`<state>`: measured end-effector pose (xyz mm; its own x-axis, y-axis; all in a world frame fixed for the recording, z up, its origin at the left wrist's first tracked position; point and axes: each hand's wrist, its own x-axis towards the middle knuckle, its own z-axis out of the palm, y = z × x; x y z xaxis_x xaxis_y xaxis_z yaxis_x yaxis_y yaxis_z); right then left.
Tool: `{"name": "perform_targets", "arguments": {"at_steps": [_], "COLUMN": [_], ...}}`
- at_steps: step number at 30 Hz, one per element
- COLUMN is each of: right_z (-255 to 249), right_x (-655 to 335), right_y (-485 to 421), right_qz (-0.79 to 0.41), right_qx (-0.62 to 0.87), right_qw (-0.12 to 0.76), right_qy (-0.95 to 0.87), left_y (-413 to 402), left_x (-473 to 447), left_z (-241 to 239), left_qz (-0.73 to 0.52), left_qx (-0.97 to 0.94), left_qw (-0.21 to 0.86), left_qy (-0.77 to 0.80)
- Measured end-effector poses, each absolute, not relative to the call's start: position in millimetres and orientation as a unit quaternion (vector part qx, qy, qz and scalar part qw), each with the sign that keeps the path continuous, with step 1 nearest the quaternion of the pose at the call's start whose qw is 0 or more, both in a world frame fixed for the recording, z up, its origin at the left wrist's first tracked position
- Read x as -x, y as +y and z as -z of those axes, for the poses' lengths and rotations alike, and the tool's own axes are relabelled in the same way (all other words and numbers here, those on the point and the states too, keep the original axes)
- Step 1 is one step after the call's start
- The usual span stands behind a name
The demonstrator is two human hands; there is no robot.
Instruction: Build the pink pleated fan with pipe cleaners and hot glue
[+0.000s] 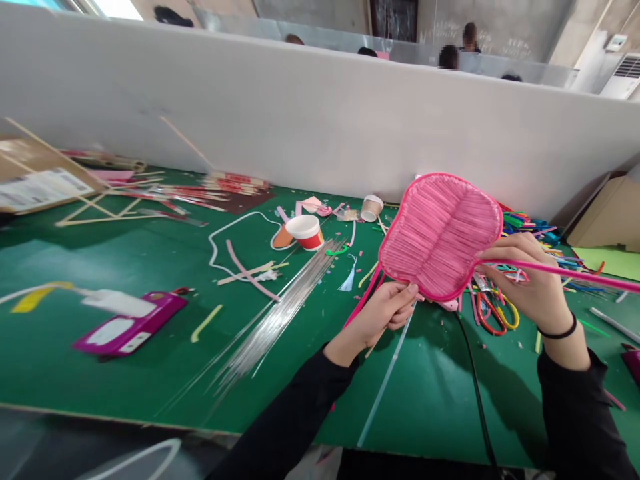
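1. Head view: from where I am standing, a pink, lobed, fan-like panel of close-set fuzzy strands (445,230) is being held above the flat green tabletop (310,393), leaning between the person's two hands.
2. Left hand (384,312) is gripping the panel's lower edge, thumb in front; a slim, pale wooden stick (375,345) is poking out below it.
3. Right hand (525,273) is pinching a long, soft-looking, bright-pink cord (565,268) at the panel's right edge; the cord's free length is trailing off rightwards.
4. Handling, my guess: the panel is weighing very little; its edge is probably flexing slightly, and its strands are likely flattening under any hard squeeze. Fuzzy surface is making slipping seem unlikely.
5. Best hold, judging from here: left fingers supporting the base, right fingertips pinching only the edge, both leaving the ribbed middle alone.
6. Scissors with red and yellow plastic handles (500,319) are lying near the right hand.
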<state>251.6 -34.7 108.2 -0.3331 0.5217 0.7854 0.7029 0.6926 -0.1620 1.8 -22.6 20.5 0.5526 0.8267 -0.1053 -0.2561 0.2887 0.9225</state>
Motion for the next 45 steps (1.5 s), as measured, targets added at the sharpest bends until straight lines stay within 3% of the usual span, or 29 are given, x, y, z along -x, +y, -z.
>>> {"name": "perform_targets", "arguments": {"at_steps": [9,19,30,37,45], "right_z": [-111,-96,-85,-80,-84], "right_x": [-254,-244,-250,-238,-238], "right_y": [-38,-28,-24,-21,-27], "right_qz": [0.071,0.149,-0.016,-0.147,-0.139], "right_qx": [0.35,0.432,0.459,0.489,0.485], "right_qw": [0.437,0.471,0.63,0.641,0.655], "right_qy": [-0.825,-0.754,-0.626,-0.573,-0.563], "left_y": [-22,-21,-2,1,-4], "left_x": [-1,1,19,24,21], "left_z": [-22,-22,-4,5,-1], "left_qz": [-0.333,-0.325,-0.349,-0.324,-0.351], "left_qx": [-0.479,-0.433,-0.262,-0.27,-0.355], "left_qw": [0.759,0.792,0.867,0.877,0.823], "left_qy": [0.288,0.284,0.24,0.231,0.271]}}
